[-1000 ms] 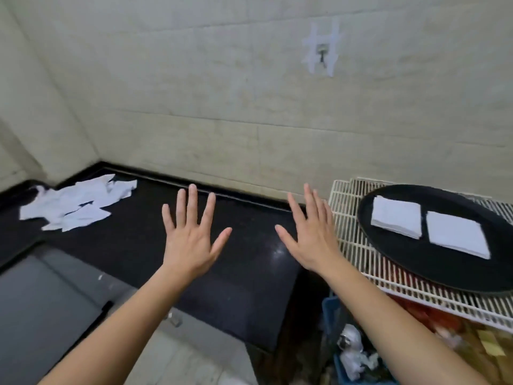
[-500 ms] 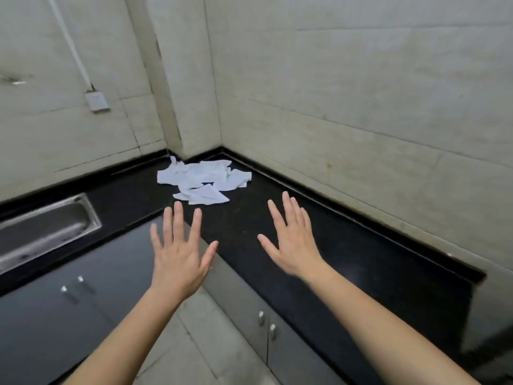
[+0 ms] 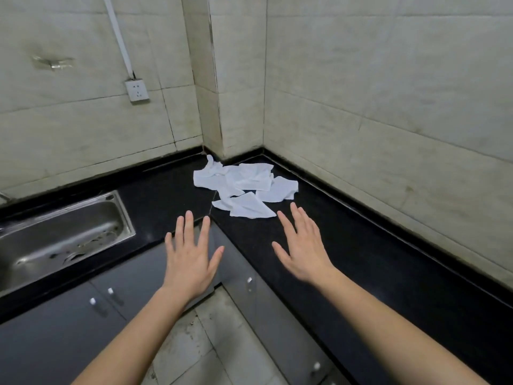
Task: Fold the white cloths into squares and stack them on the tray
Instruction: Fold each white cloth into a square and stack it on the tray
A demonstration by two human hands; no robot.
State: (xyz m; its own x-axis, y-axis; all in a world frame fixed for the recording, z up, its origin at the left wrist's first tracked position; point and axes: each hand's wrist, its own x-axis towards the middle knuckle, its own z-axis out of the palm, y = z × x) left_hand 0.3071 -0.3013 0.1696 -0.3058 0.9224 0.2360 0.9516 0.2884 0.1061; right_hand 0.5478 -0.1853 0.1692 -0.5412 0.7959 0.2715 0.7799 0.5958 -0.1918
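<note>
Left hand (image 3: 191,262) and right hand (image 3: 304,251): grip open, fingers spread, holding nothing. Crumpled white cloths (image 3: 245,188) lie in the black desk (image 3: 374,262) corner, just beyond the fingertips.

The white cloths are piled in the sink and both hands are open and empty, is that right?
Not quite. The head view shows the white cloths heaped on the black counter in the corner by the walls, not in the sink. The left hand and right hand are indeed open and empty.
</note>
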